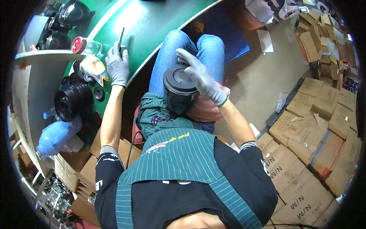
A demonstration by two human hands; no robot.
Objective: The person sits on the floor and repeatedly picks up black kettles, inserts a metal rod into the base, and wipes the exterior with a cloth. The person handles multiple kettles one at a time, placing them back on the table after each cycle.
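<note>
My left hand (pixel 117 65), in a grey glove, is over the green table at the left. Its fingers are closed on a slim dark rod-like object (pixel 121 38) that points away from me; its exact kind does not show. A black cylindrical canister with a lid (pixel 179 79) stands between my thighs, on my lap. Beside and partly over the lid is my right hand (pixel 202 78), also gloved in grey, its fingers stretched out and apart from one another. Nothing is gripped in it. A pink cloth (pixel 207 108) lies on my lap under the right wrist.
Left of my left hand are a red-lidded clear jar (pixel 87 46), a yellow-and-white plastic packet (pixel 94 68), a stack of black round parts (pixel 72 101) and a small black ring (pixel 99 93). A blue bottle (pixel 59 137) lies lower left. Cardboard boxes (pixel 305 137) crowd the right floor.
</note>
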